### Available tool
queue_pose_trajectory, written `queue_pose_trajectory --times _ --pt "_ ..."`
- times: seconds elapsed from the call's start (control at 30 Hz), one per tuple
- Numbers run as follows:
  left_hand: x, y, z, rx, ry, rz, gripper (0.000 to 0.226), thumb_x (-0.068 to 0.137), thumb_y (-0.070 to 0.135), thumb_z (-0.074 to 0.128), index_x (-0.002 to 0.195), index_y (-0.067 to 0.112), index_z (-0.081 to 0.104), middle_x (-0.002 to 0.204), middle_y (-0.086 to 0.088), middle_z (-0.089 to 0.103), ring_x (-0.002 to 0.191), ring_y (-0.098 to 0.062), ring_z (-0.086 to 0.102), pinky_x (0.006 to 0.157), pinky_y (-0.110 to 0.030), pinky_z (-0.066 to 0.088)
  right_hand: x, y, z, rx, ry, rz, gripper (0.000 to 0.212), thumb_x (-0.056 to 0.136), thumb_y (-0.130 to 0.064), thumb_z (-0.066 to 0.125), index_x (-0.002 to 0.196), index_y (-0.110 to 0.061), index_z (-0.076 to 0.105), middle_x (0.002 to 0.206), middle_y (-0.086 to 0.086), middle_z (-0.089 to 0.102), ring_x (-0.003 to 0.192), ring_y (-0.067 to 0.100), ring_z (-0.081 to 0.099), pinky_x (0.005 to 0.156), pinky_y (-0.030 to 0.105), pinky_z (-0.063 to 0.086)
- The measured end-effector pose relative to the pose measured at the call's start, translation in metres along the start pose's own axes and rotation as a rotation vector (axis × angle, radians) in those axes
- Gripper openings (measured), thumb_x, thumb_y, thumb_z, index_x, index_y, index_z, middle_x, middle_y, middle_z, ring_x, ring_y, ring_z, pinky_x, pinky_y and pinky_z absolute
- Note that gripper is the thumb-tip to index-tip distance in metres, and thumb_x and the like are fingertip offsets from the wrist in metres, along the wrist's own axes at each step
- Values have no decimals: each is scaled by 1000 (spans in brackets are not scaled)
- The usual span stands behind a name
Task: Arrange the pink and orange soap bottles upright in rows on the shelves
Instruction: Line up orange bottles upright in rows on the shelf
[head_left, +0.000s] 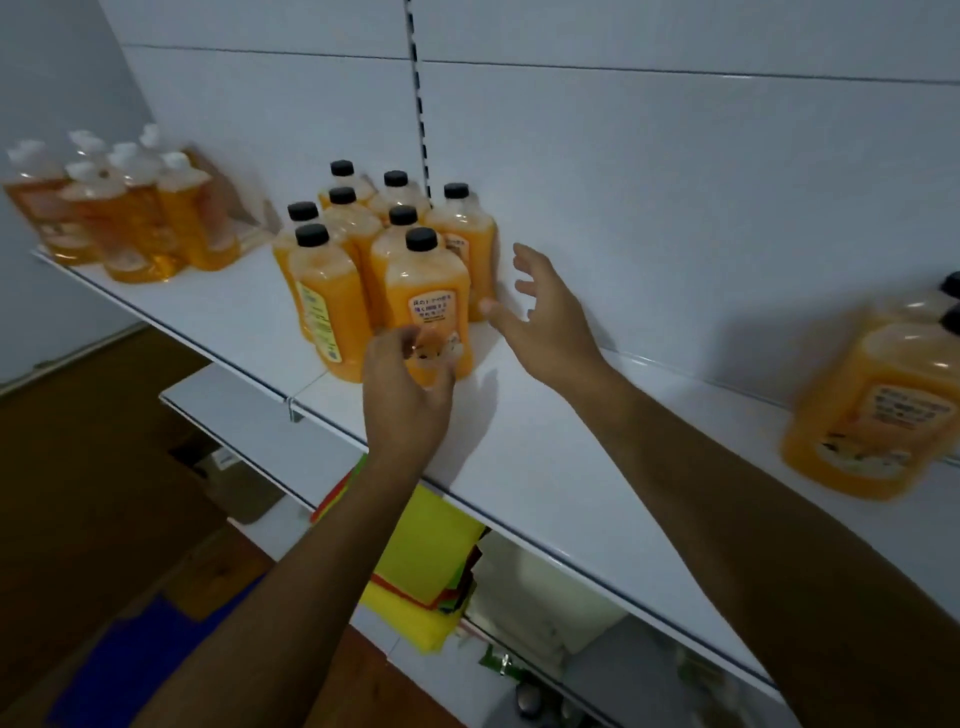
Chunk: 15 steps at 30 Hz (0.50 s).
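White shelving ran along a pale wall, and on the upper shelf a tight cluster of black-capped orange bottles stood upright. At its front bottle the left hand hovered low with fingers curled, blurred, its grip impossible to tell. Just right, the right hand was spread, empty. A careless nudge could probably topple the crowded rows; the blurred bottles at the far right looked tilted near the edge

Eight black-capped orange bottles stand just left of the right hand; two more black-capped bottles far right; about six white-capped bottles far left.
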<state>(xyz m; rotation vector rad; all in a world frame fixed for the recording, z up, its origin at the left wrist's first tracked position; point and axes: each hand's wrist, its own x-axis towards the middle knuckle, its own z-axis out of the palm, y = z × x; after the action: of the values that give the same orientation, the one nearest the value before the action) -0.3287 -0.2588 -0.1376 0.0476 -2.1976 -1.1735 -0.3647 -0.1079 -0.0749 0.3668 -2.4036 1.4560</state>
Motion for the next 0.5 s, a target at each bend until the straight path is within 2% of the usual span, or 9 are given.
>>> queue_pose_trajectory --times 0.03,0.13,0.23,0.37,0.5 --pt "3 -5 -3 8 7 -32 47 87 31 67 126 12 49 122 -6 55 109 -19 52 88 -32 46 5 -5 10 22 -43 -25 58 91 -30 64 142 -28 36 136 -13 47 118 4 48 94 25 48" --pt "12 -17 -2 -63 -93 -61 53 88 28 66 135 16 42 128 5 53 110 -10 51 85 -26 43 19 -6 38 -18 -104 -77 64 90 -36 61 146 -35 29 145 -5 44 128 17 48 98 43 50" --pt "20 -28 4 -50 -140 -34 48 87 29 66 131 21 48 126 6 60 106 -11 58 82 -32 52 22 -3 47 -112 -38 -97 63 93 -31 61 149 -27 31 149 1 35 134 21 40 105 40 43" --pt "28 -34 11 -15 -186 22 38 86 25 68 123 20 61 120 2 65 98 -14 63 80 -39 56 15 7 29 -209 75 -169 49 89 -29 66 136 -24 50 134 0 48 118 21 54 92 42 53" --pt "28 -4 33 -161 -328 -13 32 83 27 73 115 24 69 109 11 71 96 -4 66 84 -34 55 10 18 -11 -370 112 -135 49 88 -29 66 134 -20 51 129 -2 49 111 19 55 87 41 53"
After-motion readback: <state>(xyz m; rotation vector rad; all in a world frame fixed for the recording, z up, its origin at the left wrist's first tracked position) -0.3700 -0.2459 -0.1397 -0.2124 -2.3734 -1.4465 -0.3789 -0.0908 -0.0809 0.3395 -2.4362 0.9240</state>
